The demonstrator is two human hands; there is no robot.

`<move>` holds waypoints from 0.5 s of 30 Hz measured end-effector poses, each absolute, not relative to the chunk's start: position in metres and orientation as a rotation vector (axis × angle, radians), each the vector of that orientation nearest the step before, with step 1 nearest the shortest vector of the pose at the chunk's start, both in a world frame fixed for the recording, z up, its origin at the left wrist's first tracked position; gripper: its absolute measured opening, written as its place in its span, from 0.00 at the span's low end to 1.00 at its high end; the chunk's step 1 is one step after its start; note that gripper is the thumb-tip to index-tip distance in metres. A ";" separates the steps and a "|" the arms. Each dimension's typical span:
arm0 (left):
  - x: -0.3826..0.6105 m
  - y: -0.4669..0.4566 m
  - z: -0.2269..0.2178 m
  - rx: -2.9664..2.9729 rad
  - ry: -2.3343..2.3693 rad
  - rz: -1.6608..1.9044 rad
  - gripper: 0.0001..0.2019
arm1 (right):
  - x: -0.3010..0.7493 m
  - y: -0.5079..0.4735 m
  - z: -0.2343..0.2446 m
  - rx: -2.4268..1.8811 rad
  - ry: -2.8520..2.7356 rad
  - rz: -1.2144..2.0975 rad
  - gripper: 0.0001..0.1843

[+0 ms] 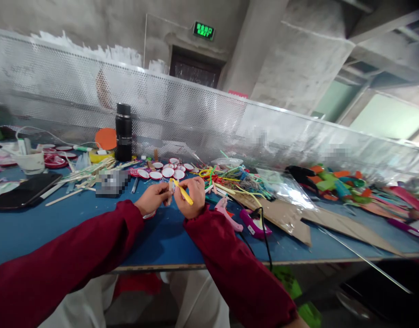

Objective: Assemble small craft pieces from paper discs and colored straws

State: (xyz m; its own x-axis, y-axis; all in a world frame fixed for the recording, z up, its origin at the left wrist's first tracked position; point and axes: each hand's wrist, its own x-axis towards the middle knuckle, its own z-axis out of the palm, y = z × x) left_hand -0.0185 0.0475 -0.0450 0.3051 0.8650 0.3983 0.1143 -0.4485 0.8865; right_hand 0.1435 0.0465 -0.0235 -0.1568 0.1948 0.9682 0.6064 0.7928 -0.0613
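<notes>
While both hands meet over the blue table near its front edge, the yellow strip lies between them, long axis running far-left to near-right. Right hand is pinched on it w/ fingers closed; left hand is curled on its far-left end along w/ a pale stick, approx upright. Strip: thin, flat, bright yellow. Pink tool lies just right of the hands.

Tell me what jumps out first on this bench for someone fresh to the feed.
Mid-table, the left hand and right hand, in dark red sleeves, pinch a yellow strip between them. Behind them lie red-rimmed white discs, and a black flask stands upright by the perforated metal screen.
</notes>
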 end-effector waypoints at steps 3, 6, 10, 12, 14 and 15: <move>-0.018 0.048 -0.046 1.793 0.879 1.214 0.11 | 0.144 0.049 -0.026 -0.615 -1.718 -0.419 0.04; -0.019 0.047 -0.046 1.822 0.908 1.217 0.11 | 0.144 0.050 -0.027 -0.615 -1.724 -0.418 0.05; -0.020 0.046 -0.046 1.845 0.929 1.231 0.09 | 0.143 0.049 -0.027 -0.615 -1.742 -0.406 0.05; -0.020 0.045 -0.046 1.840 0.913 1.216 0.08 | 0.143 0.048 -0.026 -0.619 -1.743 -0.396 0.05; -0.019 0.045 -0.047 1.846 0.905 1.195 0.08 | 0.143 0.047 -0.026 -0.629 -1.737 -0.391 0.05; -0.018 0.045 -0.047 1.849 0.906 1.188 0.07 | 0.142 0.047 -0.025 -0.632 -1.736 -0.393 0.05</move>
State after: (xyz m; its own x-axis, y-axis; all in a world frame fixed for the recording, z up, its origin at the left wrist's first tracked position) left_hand -0.0183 0.0452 -0.0470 0.3203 0.8561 0.4055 0.1645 -0.4718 0.8662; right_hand 0.1424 0.0470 -0.0255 -0.1661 0.2060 0.9644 0.6010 0.7965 -0.0666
